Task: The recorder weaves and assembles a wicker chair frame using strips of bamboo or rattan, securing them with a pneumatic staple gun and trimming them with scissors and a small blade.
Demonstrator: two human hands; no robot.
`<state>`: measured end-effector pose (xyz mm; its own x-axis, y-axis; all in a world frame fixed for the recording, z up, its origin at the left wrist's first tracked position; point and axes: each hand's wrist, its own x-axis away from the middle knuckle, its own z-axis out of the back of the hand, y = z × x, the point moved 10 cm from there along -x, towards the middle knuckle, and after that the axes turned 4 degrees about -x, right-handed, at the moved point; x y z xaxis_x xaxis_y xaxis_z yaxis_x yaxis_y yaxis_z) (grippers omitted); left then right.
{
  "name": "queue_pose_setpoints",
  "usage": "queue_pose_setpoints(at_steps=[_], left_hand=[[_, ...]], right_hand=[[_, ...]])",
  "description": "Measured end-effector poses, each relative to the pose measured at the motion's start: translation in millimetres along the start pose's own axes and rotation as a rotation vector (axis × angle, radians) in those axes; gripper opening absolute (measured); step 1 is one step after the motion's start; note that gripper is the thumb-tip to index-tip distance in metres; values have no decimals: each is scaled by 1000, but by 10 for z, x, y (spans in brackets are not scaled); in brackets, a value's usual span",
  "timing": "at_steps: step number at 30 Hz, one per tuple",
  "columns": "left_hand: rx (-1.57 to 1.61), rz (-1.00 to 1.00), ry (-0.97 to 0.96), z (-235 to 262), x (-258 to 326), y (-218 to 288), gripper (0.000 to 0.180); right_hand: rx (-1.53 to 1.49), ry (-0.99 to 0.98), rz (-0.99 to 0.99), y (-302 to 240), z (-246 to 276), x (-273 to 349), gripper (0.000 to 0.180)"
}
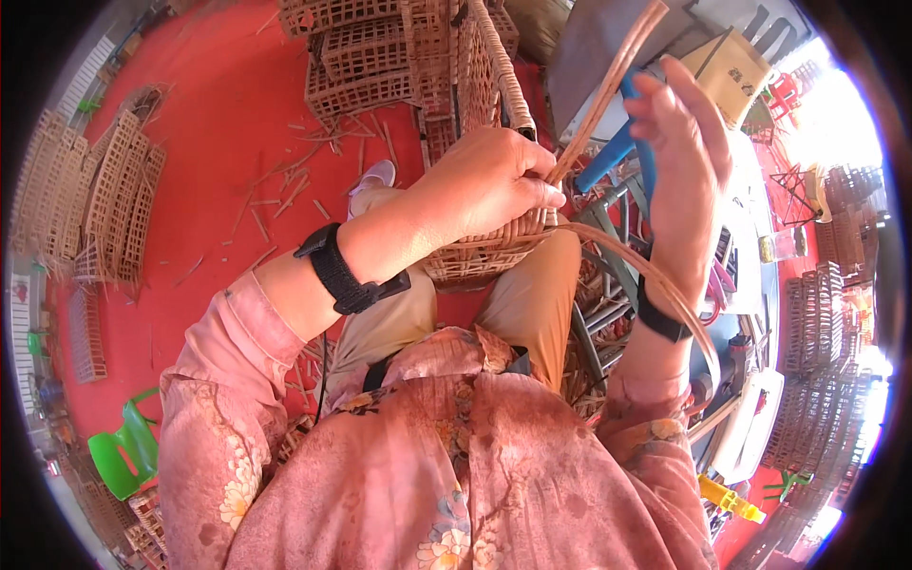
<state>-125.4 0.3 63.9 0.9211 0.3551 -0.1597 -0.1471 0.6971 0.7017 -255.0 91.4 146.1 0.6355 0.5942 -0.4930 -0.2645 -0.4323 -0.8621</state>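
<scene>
The left hand (489, 185), just above the middle of the frame, is closed with its fingers curled tight on the rim of a woven rattan basket (475, 256), pinching the cane strips (608, 81) where they meet the weave; the basket rests on the person's lap, across the tan trousers (518, 304). From that pinch the strips run up and to the right toward the top edge, passing the right hand (679, 152), which stands upright in the upper right with its fingers wrapped around a blue-handled tool (646, 157); the tool's working end is hidden behind the hand. Another cane strip curves from the basket rim down along the right forearm. Both wrists wear black straps (347, 275). Pink flowered sleeves and shirt (446, 475) fill the lower frame. Beyond the hands, at the top centre, stands a stack of open-weave baskets (380, 57) on a red floor (218, 123) strewn with short cane scraps. More lattice panels (114, 190) lie at the upper left, and a green plastic chair (123, 456) sits at the lower left.
</scene>
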Motion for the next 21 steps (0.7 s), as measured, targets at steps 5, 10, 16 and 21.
queue_pose_setpoints(at_steps=[5, 10, 16, 21], left_hand=[[340, 116, -50, -75, 18, -148, 14], [366, 196, -95, -108, 24, -237, 16], [177, 50, -36, 47, 6, 31, 16], [30, -38, 101, 106, 123, 363, 17]], right_hand=[[-18, -419, -83, -42, -239, 682, 26], [-41, -380, -110, 259, -227, 1155, 17], [-224, -13, -227, 456, -53, 1214, 36], [-172, -97, -152, 400, -100, 886, 25]])
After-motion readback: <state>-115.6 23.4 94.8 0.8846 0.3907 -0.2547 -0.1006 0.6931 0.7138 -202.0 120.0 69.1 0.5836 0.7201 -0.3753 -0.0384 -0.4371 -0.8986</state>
